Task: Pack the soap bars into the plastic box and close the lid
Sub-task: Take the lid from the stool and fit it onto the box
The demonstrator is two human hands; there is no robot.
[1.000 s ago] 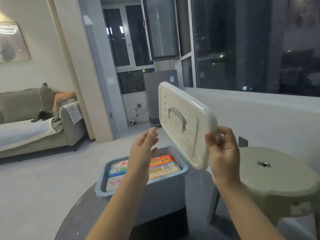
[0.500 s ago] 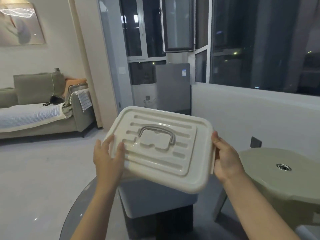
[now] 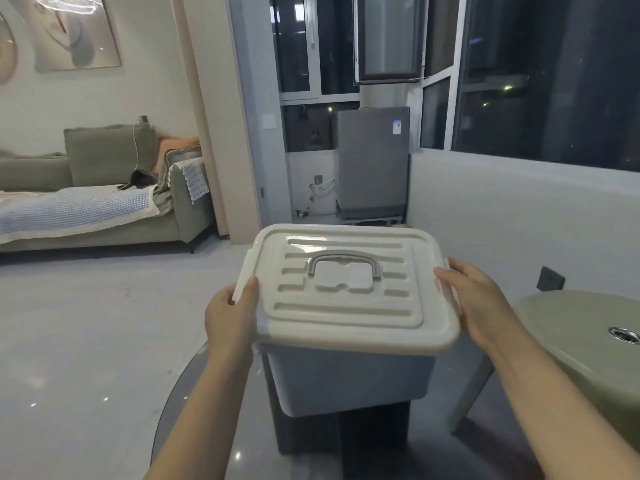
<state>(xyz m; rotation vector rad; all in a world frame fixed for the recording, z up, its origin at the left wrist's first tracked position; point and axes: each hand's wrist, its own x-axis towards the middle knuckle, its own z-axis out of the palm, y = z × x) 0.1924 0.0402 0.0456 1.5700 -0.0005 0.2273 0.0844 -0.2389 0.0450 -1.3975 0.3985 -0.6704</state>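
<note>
A blue-grey plastic box [image 3: 349, 382] stands on a round glass table. A cream lid [image 3: 346, 289] with a grey handle [image 3: 343, 263] lies flat on top of the box and covers its opening. My left hand [image 3: 230, 315] grips the lid's left edge, thumb on top. My right hand [image 3: 479, 301] holds the lid's right edge. The soap bars are hidden under the lid.
The glass table [image 3: 214, 403] has a dark base beneath the box. A pale green stool [image 3: 581, 344] stands close on the right. A grey sofa [image 3: 104, 188] is at the far left and a grey washing machine [image 3: 372, 168] stands by the windows.
The lid went from upright in my right hand to flat between both hands, then came down onto the box. The soap bars are now covered.
</note>
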